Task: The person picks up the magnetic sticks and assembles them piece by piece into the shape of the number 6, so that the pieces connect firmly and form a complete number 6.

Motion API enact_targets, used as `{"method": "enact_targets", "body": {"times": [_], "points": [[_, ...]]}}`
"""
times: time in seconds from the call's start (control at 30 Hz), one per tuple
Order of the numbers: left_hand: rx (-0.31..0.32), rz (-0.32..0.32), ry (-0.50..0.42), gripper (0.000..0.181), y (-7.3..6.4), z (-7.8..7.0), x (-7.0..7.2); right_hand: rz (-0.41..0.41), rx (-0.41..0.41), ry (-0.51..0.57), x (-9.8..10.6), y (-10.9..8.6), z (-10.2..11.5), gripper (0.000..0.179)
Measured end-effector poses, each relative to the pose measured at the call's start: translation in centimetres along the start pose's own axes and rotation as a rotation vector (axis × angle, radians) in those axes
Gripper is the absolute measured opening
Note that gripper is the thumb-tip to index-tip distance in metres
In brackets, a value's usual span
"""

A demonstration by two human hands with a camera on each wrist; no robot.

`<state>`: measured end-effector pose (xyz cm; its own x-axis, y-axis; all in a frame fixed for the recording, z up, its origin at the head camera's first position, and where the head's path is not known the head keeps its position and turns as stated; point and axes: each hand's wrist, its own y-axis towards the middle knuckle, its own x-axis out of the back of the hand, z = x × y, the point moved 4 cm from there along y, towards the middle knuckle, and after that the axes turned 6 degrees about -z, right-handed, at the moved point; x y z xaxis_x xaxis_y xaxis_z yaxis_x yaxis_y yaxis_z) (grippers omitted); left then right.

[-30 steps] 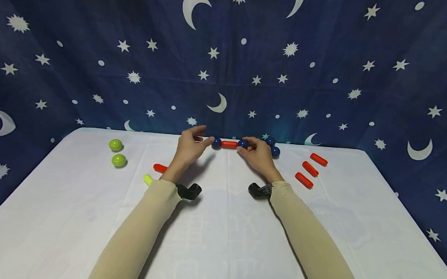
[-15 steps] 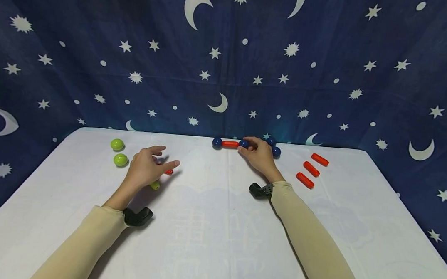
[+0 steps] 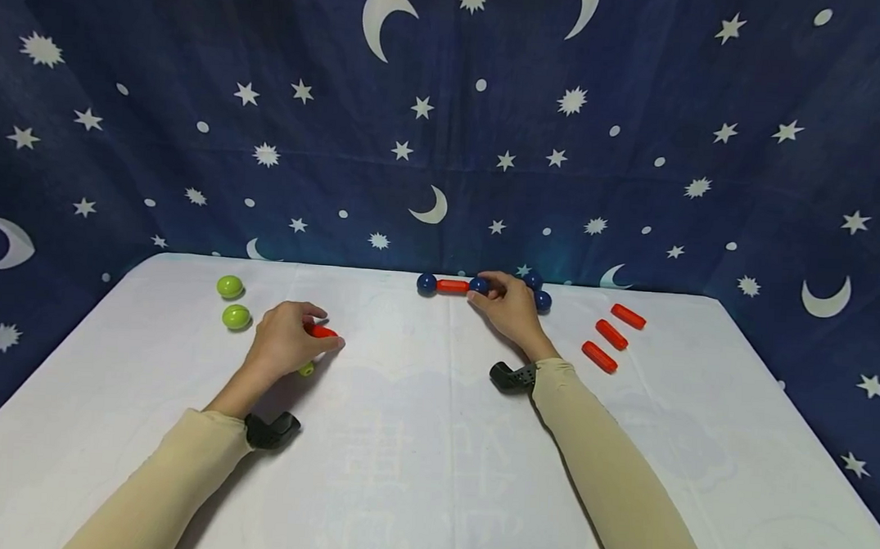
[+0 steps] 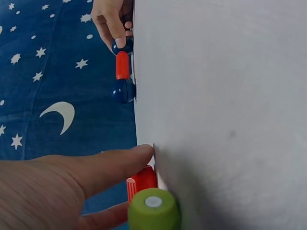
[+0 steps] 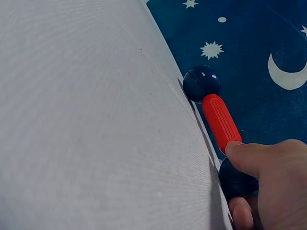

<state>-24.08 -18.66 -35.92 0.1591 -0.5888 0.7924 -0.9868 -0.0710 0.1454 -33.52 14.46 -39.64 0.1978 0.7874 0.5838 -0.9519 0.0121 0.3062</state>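
Currently busy at a white desk [image 3: 417, 454] with both hands, set well apart. Bending the left grip [image 3: 290, 337] round a loose red rod [image 3: 323, 332] on the left half of the desk, thumb on the near side, fingers on the far side, with red showing between them. Can't tell how firmly pressed, or whether lifted at all. Just beside, mostly hidden under the same hand, a lime rod [image 3: 306, 369], seen from the left wrist with a pale disc in its end.

Pinching a blue ball [image 3: 479, 285] with the right grip [image 3: 511, 309] near the far edge of the desk, thumb tip close to the meeting point of ball and rod. Touching that ball, a middle red rod [image 3: 452, 286], running left to a second blue ball [image 3: 426, 284] in one straight row.

Lying near the right hand, another two blue balls [image 3: 543, 301]. Farther right, staggered in a slanting line, three red rods [image 3: 611, 334]. Over on the far left, one nearer than the other, two green balls [image 3: 236, 317]. Hanging behind the desk, a navy cloth [image 3: 447, 103] with pale moons and stars. Wearing beige sleeves [image 3: 154, 479], plus a black bracket [image 3: 512, 377] at each wrist.
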Motion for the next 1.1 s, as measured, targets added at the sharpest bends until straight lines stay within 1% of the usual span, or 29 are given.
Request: {"method": "enact_targets", "body": {"times": [0.13,0.23,0.33,0.47,0.6,0.7,0.77,0.87,0.93,1.1], "points": [[-0.029,-0.002,-0.054,0.05,0.0,-0.2,-0.3,-0.001,0.0,-0.001,-0.1,-0.1,-0.1,0.045],[-0.057,0.011,-0.128,0.051,0.0,-0.6,-0.6,-0.006,0.007,0.0,-0.1,-0.1,-0.1,0.044],[-0.074,0.05,-0.218,0.051,0.1,-1.4,-1.1,-0.008,0.009,0.007,0.0,0.0,-0.1,0.044],[-0.09,0.117,-0.331,0.051,0.4,-2.9,-2.0,-0.011,0.003,0.01,0.2,0.1,0.0,0.044],[-0.078,0.2,-0.477,0.052,1.1,-4.5,-3.2,-0.012,0.0,0.007,0.2,0.1,0.0,0.044],[-0.041,0.248,-0.585,0.053,2.0,-5.5,-4.5,-0.013,0.001,-0.001,0.2,0.1,-0.1,0.044],[-0.018,0.265,-0.641,0.053,2.6,-6.1,-5.4,-0.014,0.001,0.001,0.1,0.0,-0.1,0.044],[0.01,0.271,-0.684,0.053,3.6,-6.9,-6.7,-0.017,0.002,0.01,0.0,0.0,-0.1,0.044],[0.015,0.268,-0.694,0.054,4.2,-7.3,-7.5,-0.018,-0.002,0.015,-0.1,0.0,-0.1,0.044],[0.017,0.242,-0.663,0.055,5.1,-8.0,-8.7,-0.015,-0.017,0.008,-0.1,0.0,0.0,0.043]]}}
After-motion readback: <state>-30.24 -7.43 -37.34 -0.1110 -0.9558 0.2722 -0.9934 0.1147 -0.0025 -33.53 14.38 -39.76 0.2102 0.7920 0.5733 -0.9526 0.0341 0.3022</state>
